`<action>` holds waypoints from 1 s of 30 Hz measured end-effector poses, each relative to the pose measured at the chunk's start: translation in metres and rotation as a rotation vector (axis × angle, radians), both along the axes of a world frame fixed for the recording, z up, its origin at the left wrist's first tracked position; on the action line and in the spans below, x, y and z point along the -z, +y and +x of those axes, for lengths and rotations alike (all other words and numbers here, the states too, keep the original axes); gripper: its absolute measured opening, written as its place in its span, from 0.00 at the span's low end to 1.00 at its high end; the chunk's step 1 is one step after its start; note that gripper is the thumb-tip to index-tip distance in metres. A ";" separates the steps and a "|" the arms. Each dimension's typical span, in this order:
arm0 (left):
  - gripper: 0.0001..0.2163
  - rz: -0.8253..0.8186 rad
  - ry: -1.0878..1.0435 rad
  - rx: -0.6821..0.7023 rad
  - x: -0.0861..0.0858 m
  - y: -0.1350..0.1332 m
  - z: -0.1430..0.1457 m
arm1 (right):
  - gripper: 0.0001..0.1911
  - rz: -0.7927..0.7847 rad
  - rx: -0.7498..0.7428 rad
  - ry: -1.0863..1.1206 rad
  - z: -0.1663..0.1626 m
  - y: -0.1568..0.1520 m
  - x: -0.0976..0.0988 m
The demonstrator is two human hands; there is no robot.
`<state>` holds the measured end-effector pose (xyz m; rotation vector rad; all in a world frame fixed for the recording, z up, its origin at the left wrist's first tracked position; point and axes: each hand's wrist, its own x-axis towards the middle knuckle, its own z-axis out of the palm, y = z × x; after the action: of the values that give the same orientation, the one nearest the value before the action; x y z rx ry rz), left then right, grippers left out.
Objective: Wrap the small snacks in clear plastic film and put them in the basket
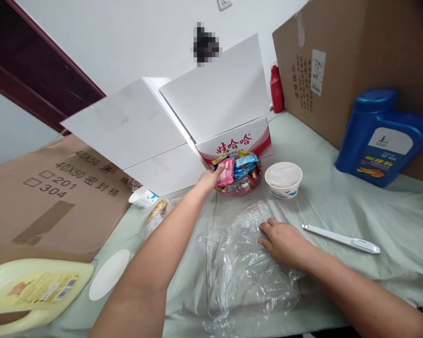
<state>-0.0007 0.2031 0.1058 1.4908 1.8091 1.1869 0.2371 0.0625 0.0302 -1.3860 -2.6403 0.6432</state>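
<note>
My left hand (210, 180) reaches forward and grips a pink snack packet (226, 172) at the left rim of a reddish bowl (229, 190). Blue, yellow and dark wrapped packets fill that bowl; a blue packet (246, 160) lies on top. Nearer to me, my right hand (282, 240) rests on a crumpled clear plastic bag (243, 267) spread over the cloth. Its fingers are bent, and their tips lie against the film; whether they pinch it is hard to make out. A white paper bowl (284, 180) with a blue print stands right of the packet bowl.
White boxes with raised flaps (215, 91) stand behind. Cardboard boxes flank both sides (66, 202). At right are a blue jug (377, 141), a red bottle (277, 89) and a white peeler-like tool (340, 238). A yellow jug (38, 291), white oval (109, 274) and tipped paper cup (143, 197) lie left.
</note>
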 end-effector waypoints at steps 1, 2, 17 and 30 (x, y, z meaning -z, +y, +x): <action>0.17 0.020 0.029 -0.036 0.000 -0.007 -0.001 | 0.14 0.003 -0.004 -0.003 0.001 0.000 -0.001; 0.14 0.046 0.070 -0.068 0.000 -0.018 -0.002 | 0.14 0.008 -0.008 -0.005 0.002 -0.001 -0.001; 0.09 0.141 0.923 0.309 0.085 -0.228 -0.062 | 0.19 0.034 0.043 -0.028 0.003 -0.003 -0.002; 0.12 0.080 0.581 0.656 0.091 -0.292 -0.052 | 0.20 -0.036 0.020 0.056 0.008 0.000 -0.005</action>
<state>-0.0529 -0.0892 0.0143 2.4018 1.3787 0.5311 0.2453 0.0624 0.0350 -1.3811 -2.5806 0.7199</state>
